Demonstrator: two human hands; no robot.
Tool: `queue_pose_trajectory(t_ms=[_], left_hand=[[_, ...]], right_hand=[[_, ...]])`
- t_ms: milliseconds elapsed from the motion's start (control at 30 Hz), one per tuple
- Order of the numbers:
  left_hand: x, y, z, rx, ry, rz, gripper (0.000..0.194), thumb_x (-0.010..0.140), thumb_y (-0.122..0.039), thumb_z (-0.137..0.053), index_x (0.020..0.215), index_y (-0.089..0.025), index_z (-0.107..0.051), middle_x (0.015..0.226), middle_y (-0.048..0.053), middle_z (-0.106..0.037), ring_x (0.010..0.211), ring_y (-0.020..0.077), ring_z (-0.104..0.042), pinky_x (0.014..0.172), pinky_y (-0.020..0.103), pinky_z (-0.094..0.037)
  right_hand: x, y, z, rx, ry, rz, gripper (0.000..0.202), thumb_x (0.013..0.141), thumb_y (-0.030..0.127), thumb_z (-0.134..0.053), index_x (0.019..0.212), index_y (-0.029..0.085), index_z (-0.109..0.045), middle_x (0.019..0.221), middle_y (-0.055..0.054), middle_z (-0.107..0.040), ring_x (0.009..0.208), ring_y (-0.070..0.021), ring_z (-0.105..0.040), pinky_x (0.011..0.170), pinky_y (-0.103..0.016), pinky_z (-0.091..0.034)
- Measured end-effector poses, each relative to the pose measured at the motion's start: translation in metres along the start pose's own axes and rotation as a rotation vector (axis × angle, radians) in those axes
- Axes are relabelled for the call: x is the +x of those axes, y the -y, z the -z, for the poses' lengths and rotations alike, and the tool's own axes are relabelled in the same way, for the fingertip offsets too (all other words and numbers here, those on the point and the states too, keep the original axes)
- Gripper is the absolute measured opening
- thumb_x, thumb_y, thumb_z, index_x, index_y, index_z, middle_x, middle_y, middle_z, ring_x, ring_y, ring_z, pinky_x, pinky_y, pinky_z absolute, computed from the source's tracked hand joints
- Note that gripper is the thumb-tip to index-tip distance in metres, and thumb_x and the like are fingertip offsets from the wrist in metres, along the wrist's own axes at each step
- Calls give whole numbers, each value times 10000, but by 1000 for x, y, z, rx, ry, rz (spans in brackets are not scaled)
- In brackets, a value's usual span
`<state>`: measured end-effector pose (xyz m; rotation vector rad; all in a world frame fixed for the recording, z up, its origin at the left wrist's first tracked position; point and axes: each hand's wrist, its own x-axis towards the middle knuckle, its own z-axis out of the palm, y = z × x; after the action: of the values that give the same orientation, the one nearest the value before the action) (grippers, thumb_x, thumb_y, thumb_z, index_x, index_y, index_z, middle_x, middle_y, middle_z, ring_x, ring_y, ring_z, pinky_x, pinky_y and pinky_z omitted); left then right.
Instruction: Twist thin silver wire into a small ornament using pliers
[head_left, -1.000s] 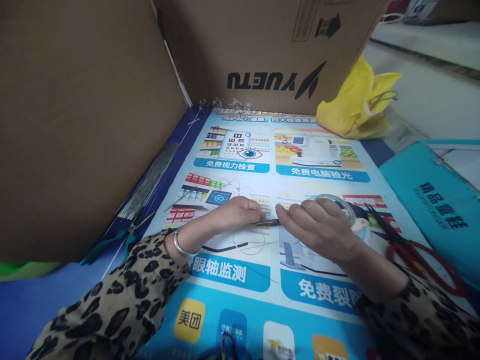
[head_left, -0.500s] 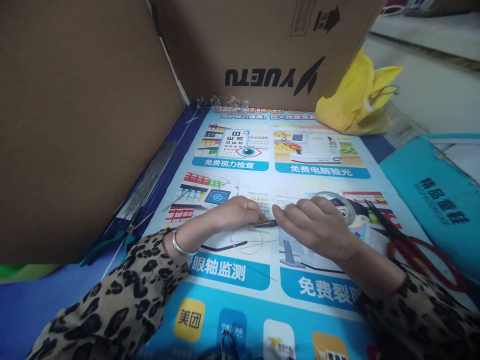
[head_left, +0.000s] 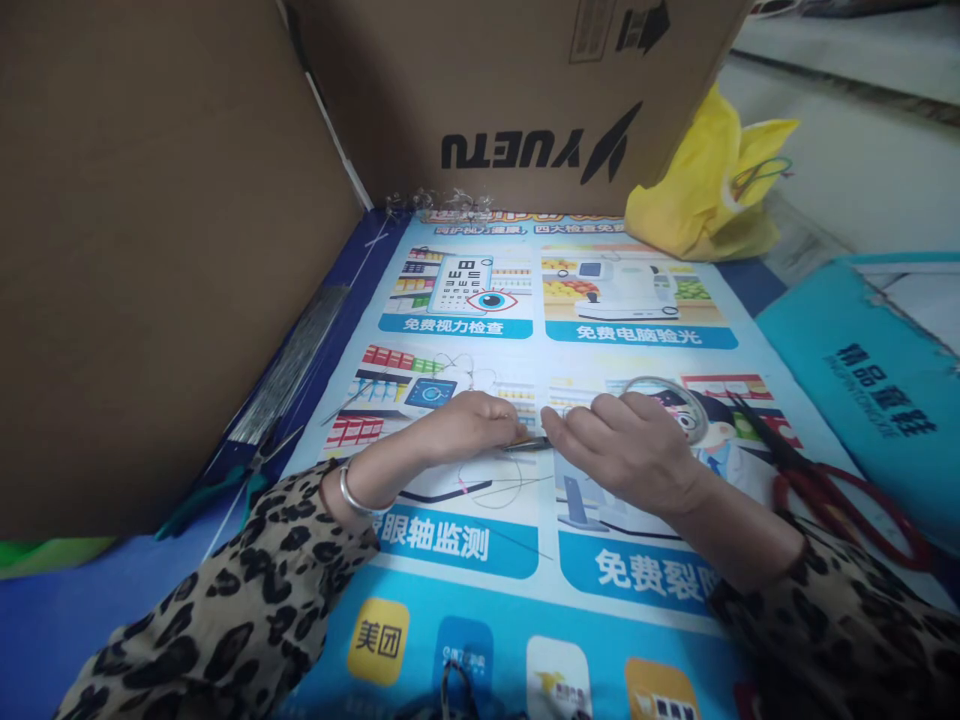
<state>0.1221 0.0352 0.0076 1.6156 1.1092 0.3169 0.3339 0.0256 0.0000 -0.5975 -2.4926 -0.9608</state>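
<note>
My left hand (head_left: 480, 425), a silver bangle on its wrist, is closed in a pinch at the left end of a small dark pointed tool (head_left: 531, 443). My right hand (head_left: 626, 445) is wrapped round the tool's other end, which its fingers hide. Thin wire (head_left: 491, 492) with a small pink bit loops below my left hand. More fine wire (head_left: 457, 368) curls above it. A roll of clear tape (head_left: 694, 415) lies just behind my right hand. What lies between my left fingertips is too small to make out.
Cardboard panels (head_left: 525, 60) stand at the left and back. Red-handled scissors (head_left: 847, 505) and a turquoise box (head_left: 862, 370) are on the right, with a yellow bag (head_left: 701, 190) behind. Green-handled pliers (head_left: 251, 480) and a bundle of wires (head_left: 292, 365) lie left on the printed sheet's side.
The view has shifted slightly. Both hands keep nearly the same pose, with the dark tool still between them.
</note>
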Motion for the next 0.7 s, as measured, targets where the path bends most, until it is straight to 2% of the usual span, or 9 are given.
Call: queue_pose_trajectory(t_ms=[200,400,500,700], left_hand=[[-2,-5,0,48,-37,-11,309,763,-371,-465,538,-167,-404,527,-43,-338,526,83,-317,492,216,-246],[-1,-3,1,76,-55,-40,298,774,-360,-451,548,-165,-451,543,-36,-391,548,87,-351,516,214,-271],[0,0,2,134,-62,-42,290,778,-347,-436,558,-163,-475,547,-31,-412,562,92,-372,525,218,-276],[2,0,3,299,-70,-56,299,781,-334,-427,536,-161,-422,528,-40,-383,547,86,-357,509,220,-247]], right_hand=[[-1,1,-2,-4,7,-26,71,812,165,-565,851,183,-622,587,15,-492,614,-137,-327,567,-323,-189],[-1,1,-2,11,66,-47,93,826,159,-542,851,181,-628,597,4,-504,627,-144,-339,572,-327,-191],[-2,0,-2,26,86,-33,98,830,163,-538,858,170,-632,610,-3,-509,636,-148,-350,578,-329,-198],[-2,-1,-2,27,64,-10,109,828,150,-540,882,160,-635,618,-5,-525,635,-148,-357,579,-327,-200]])
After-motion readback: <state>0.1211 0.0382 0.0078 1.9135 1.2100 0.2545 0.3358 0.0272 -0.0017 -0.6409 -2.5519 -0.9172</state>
